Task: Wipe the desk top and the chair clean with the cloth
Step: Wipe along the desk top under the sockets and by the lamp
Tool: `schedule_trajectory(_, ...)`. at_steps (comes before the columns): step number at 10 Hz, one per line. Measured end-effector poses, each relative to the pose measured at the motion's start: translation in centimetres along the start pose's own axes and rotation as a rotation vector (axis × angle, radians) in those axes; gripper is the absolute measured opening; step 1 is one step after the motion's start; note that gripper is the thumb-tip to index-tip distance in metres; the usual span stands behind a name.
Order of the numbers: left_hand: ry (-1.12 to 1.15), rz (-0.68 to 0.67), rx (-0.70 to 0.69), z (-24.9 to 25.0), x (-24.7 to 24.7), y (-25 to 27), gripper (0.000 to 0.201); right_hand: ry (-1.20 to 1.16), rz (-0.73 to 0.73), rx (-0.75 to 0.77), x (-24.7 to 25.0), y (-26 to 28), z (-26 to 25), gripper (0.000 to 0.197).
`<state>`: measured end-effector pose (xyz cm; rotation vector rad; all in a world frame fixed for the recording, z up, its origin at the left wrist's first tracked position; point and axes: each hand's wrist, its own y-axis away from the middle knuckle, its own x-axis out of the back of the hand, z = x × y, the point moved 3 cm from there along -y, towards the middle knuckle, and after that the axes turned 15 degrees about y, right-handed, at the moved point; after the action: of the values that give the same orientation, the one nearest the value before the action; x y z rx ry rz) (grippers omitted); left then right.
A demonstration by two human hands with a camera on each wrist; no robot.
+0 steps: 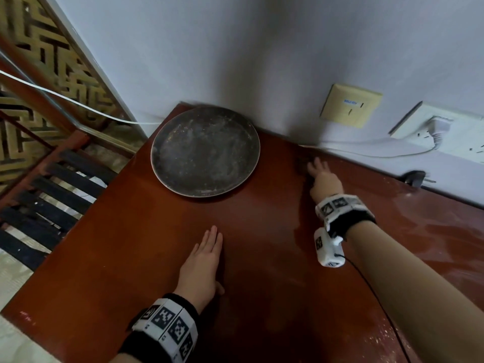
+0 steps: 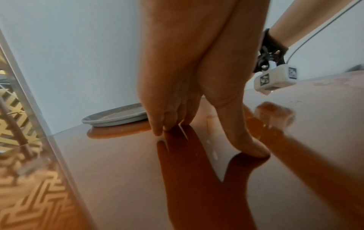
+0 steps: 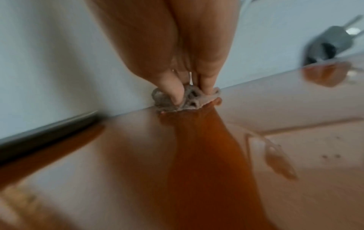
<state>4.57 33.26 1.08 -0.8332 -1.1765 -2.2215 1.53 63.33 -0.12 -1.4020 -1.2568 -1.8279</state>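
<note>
Left hand [image 1: 200,260]: flat, fingers straight, bracing on surface [image 1: 262,284]. Right hand [image 1: 324,179]: nearer the wall, gripped bunched cloth [image 3: 189,98] at far edge; unwiped surface lay rightward.

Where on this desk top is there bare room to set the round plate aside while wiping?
Bare reddish-brown desk top lies between the left hand and right hand, and near the front edge. The back is crowded: round grey plate at the corner, grey cloth against the wall.
</note>
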Motion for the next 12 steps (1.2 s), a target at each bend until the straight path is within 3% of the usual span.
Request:
schedule_trajectory(1, 0.003, -0.001, 0.0, 0.0, -0.1, -0.1, 0.118, 0.061, 0.019, 0.386, -1.8, 4.3, -2.7, 0.077)
schedule_trajectory(2, -0.001, -0.002, -0.005, 0.0, 0.0, 0.0, 0.118, 0.118, 0.004, 0.564, -2.0, 5.8, -1.5, 0.077)
schedule_trajectory(3, -0.007, -0.004, -0.008, 0.0, 0.0, 0.0, 0.118, 0.092, 0.049, 0.302, -0.7, 2.9, 1.4, 0.064)
schedule_trajectory(4, -0.017, -0.009, -0.008, 0.0, -0.1, 0.0, 0.118, 0.056, 0.047, 0.209, -0.9, 2.5, -0.4, 0.065)
schedule_trajectory(6, -0.065, -0.024, -0.031, -0.1, 0.0, 0.1, 0.116, -0.05, -0.144, 0.884, -6.1, 14.2, -6.6, 0.077)
schedule_trajectory(7, -0.1, -0.033, -0.047, -0.3, 0.0, 0.4, 0.111, -0.052, -0.189, 1.023, -7.9, 18.6, -5.8, 0.076)
schedule_trajectory(8, -0.113, -0.027, -0.064, -0.4, -0.1, 0.9, 0.104, -0.098, -0.107, 0.864, -6.6, 16.5, -4.2, 0.065)
schedule_trajectory(9, -0.131, -0.005, -0.1, -0.2, -0.4, 1.7, 0.097, -0.002, -0.064, 0.487, -5.1, 11.8, -2.5, 0.069)
schedule_trajectory(10, -0.131, 0.013, -0.141, 0.0, -1.1, 2.7, 0.093, 0.15, -0.229, 0.382, -4.8, 11.6, -3.7, 0.081)
schedule_trajectory(11, -0.123, 0.018, -0.194, 0.3, -1.9, 3.7, 0.086, 0.119, -0.211, 0.611, -6.6, 17.2, -5.8, 0.077)
schedule_trajectory(12, 0.027, -0.001, -0.253, 0.7, -3.0, 5.2, 0.073, -0.121, -0.063, 0.786, -9.8, 23.6, -6.2, 0.071)
